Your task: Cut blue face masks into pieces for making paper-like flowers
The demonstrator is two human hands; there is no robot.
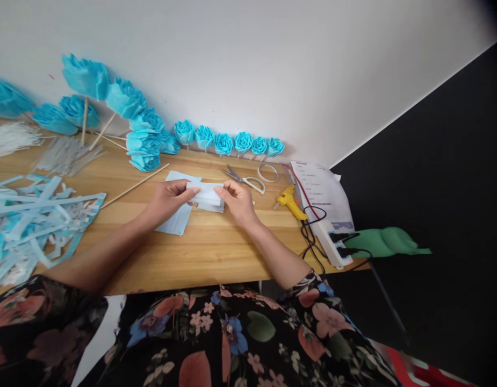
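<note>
Between my hands is a small stack of pale blue-white paper (pixel 210 194), held above the wooden table. My left hand (pixel 174 194) pinches its left end with the thumb on top, and my right hand (pixel 237 201) grips the right end in the same way. Under and beside my left hand lies a larger light blue paper sheet (pixel 176 220), partly covered by that hand. Just beyond my right hand rest open scissors (pixel 244 179) with pale handles.
Blue paper flowers (pixel 224 144) line the wall, several on wooden sticks. Paper scraps (pixel 42 215) heap at the left near a loose stick (pixel 135 186). To the right are a tape roll (pixel 268 172), a yellow glue gun (pixel 290 202), printed sheets (pixel 323 191) and a corded power strip (pixel 331 244).
</note>
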